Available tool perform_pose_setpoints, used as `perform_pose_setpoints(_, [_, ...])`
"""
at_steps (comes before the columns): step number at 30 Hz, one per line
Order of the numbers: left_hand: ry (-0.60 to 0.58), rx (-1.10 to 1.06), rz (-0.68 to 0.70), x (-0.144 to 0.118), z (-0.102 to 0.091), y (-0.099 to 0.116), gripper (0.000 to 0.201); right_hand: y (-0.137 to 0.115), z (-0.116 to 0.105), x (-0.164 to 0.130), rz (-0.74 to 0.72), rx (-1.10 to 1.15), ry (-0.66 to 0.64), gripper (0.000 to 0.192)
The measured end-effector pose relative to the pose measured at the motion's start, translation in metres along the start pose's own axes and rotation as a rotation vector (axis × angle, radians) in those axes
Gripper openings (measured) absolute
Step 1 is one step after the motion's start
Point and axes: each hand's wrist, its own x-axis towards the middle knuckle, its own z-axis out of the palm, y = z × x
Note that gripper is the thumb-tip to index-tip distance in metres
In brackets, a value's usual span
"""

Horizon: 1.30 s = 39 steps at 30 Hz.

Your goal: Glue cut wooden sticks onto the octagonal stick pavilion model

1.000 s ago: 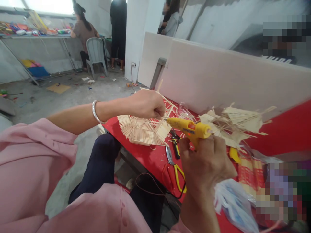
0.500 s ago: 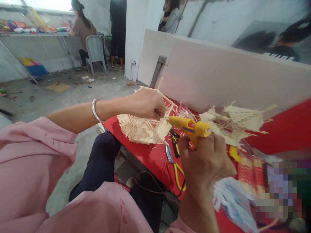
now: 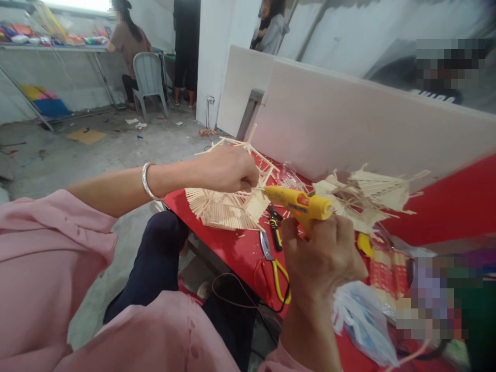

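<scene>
Here, the left hand (image 3: 228,168) reaches in from the left, forearm level and wearing a silver bangle (image 3: 146,181), with the fingers curled and pinched on the upper sticks of a stick model (image 3: 228,204). That model sits on the near left corner of the red counter (image 3: 240,248), its fan of thin wooden sticks spreading low and a few struts rising behind the knuckles. It looks very light and brittle, stiff along each stick but weak at the glued joints, so a hold on the denser ribbed base or a main strut seems safer than on a single loose stick.

Just right of it, the glue gun (image 3: 300,205) points its nozzle left, almost touching the spot under the left thumb. The right hand (image 3: 323,256) comes up from the near edge, wrist bent back, fingers wrapped closed round the gun's grip. The gun is hard plastic, easy to grip, hot at the tip by my guess.

Below the nozzle lie scissors (image 3: 273,263) with yellow handles and small pliers (image 3: 276,231). Farther right rests a second stick model (image 3: 368,199), then a plastic bag (image 3: 364,323) near the right wrist.
</scene>
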Motion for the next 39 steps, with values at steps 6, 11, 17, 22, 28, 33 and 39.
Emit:
perform_pose_setpoints(6, [-0.002, 0.145, 0.037, -0.001, 0.004, 0.009, 0.013, 0.005, 0.003, 0.0, 0.017, -0.038, 0.021, 0.023])
perform_pose_setpoints(11, [-0.009, 0.364, 0.078, -0.002, 0.011, 0.01, 0.02, 0.007, 0.002, 0.002, 0.003, -0.061, 0.047, 0.017])
perform_pose_setpoints(17, [-0.068, 0.597, 0.139, -0.007, 0.011, 0.017, 0.022, 0.007, 0.0, 0.002, -0.021, -0.07, 0.018, 0.019])
perform_pose_setpoints(22, [-0.094, 0.764, 0.164, -0.011, 0.009, 0.023, 0.023, 0.006, -0.001, 0.003, -0.041, -0.059, -0.009, 0.034])
perform_pose_setpoints(28, [-0.021, 0.75, 0.237, -0.012, 0.011, 0.019, 0.025, 0.008, -0.006, 0.006, -0.046, -0.033, -0.042, 0.028])
perform_pose_setpoints(33, [0.006, 0.727, 0.246, -0.013, 0.012, 0.015, 0.026, 0.008, -0.006, 0.006, -0.007, -0.029, -0.051, 0.023])
perform_pose_setpoints(39, [0.052, 0.713, 0.272, -0.014, 0.014, 0.012, 0.025, 0.011, -0.003, 0.005, 0.025, -0.044, -0.049, 0.017])
